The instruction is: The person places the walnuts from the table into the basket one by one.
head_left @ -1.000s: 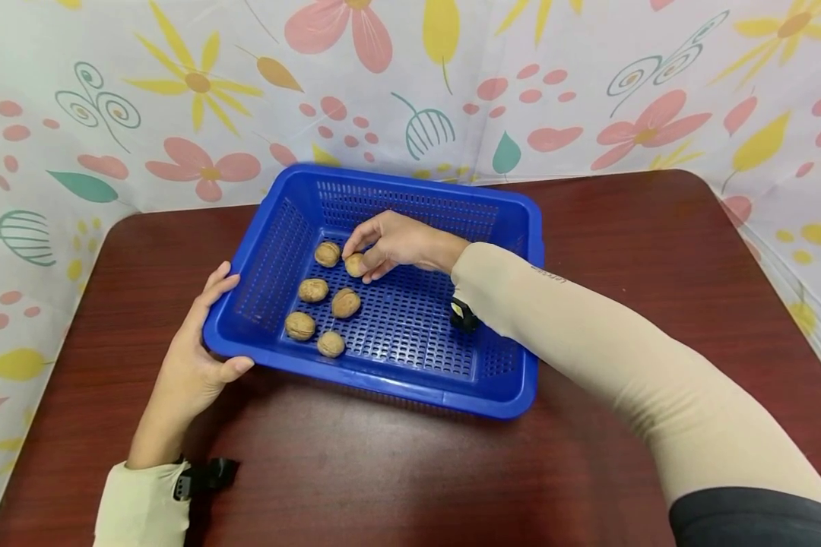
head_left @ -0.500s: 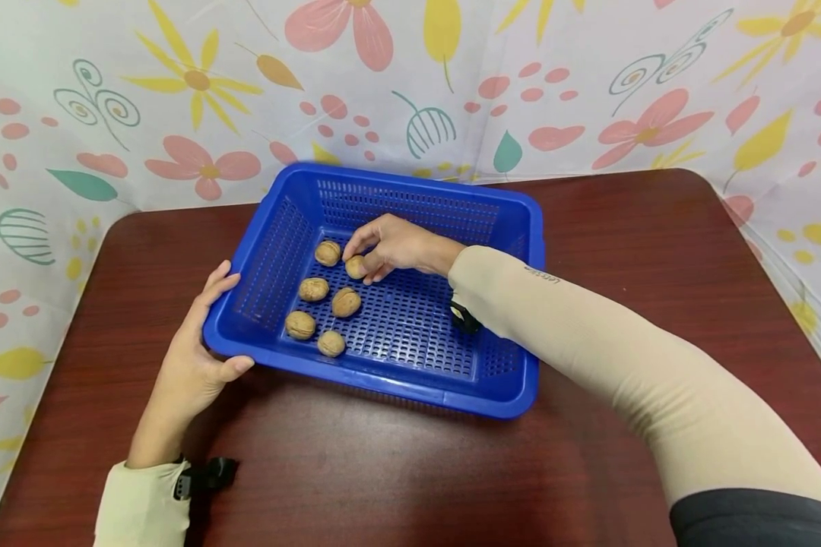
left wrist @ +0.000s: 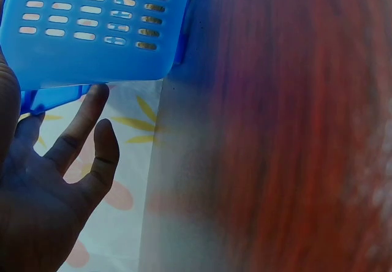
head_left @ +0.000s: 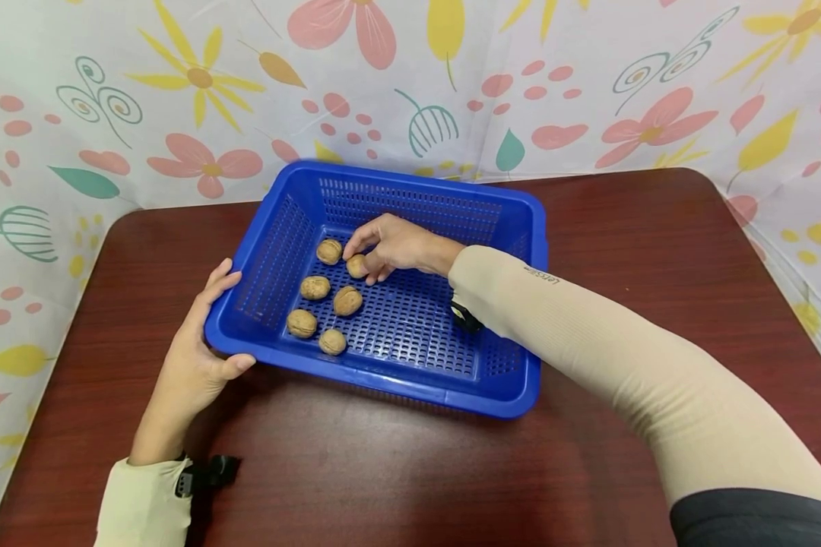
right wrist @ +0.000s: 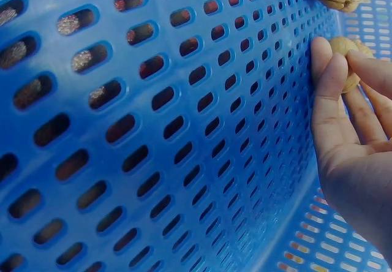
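Note:
Inside a blue plastic basket (head_left: 397, 385) with slotted walls, my right hand (head_left: 400, 247) pinches a walnut (head_left: 356, 266) between thumb and fingers, low over the basket floor. In the right wrist view, this walnut (right wrist: 345, 54) shows between the fingertips. Just left of it lies another walnut (head_left: 329, 251). Several more walnuts sit in the left half, among them one at the middle (head_left: 347, 301) and one near the front wall (head_left: 332, 342). My left hand (head_left: 194, 349) holds the basket's front left corner, thumb along the front rim and fingers on the left rim.
The basket stands on a dark red-brown wooden table (head_left: 383, 479), its back rim close to a floral cloth backdrop (head_left: 410, 83). Raised walls surround the walnuts. My right forearm (head_left: 588, 319) crosses over the basket's right rim.
Almost nothing differs. The right hand keeps its pinch on the same walnut, the left hand stays at the corner, and the head view has shifted very slightly.

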`<state>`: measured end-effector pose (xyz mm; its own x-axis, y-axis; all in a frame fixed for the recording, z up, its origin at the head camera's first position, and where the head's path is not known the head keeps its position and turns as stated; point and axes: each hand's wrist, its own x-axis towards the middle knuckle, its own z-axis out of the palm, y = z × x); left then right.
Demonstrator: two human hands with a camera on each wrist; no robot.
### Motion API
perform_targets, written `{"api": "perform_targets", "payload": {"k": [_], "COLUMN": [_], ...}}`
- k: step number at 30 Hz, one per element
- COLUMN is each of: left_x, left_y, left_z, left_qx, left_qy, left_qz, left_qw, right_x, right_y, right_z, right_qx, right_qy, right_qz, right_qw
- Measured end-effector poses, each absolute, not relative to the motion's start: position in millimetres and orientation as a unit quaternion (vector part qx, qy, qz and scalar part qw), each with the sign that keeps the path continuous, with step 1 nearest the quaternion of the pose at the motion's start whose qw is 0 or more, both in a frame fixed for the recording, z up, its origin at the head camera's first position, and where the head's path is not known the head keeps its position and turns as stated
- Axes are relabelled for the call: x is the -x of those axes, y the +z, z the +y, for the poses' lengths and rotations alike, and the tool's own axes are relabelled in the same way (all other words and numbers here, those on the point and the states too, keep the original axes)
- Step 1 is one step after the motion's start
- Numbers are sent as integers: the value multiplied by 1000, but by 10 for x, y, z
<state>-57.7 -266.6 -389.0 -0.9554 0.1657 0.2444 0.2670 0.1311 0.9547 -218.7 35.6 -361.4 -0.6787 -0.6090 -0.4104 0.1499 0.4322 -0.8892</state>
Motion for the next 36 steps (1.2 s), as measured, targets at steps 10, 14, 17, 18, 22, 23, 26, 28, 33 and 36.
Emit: {"api": "perform_targets", "payload": {"k": [10,14,17,18,22,23,26,28,33,36], "left_x": [586,585,581,579,589,593,604,610,623,628], "left_y": [-3890,-3892,-3894,-3896,-3899,-3899,-3895,-3893,-3896,-3893], "left_z": [-2676,-2684,-2682,-2681,-2670,-2668,-2660,-2653,-2642,-2641], "left_qx": [145,148,147,148,148,148,145,145,147,150], "left_qy": [-646,-647,-649,-649,-652,-654,-655,-654,-655,-655], "left_qz": [-748,-747,-746,-746,-743,-742,-741,-742,-740,-740], "left_qw": [39,39,37,35,28,26,26,27,30,32], "right_x": [2188,2191,2189,2186,2163,2151,2098,2037,1776,1561], "right_y": [-3567,-3530,-3474,-3444,-3250,-3185,-2974,-2835,-2604,-2578], "right_z": [351,355,365,373,438,467,599,729,1189,1527], "right_qx": [145,134,121,115,103,106,130,151,168,147], "right_qy": [-506,-499,-488,-484,-478,-481,-495,-506,-526,-522], "right_qz": [766,771,779,781,785,784,782,781,787,808], "right_qw": [370,373,375,377,380,378,356,334,274,229]}}
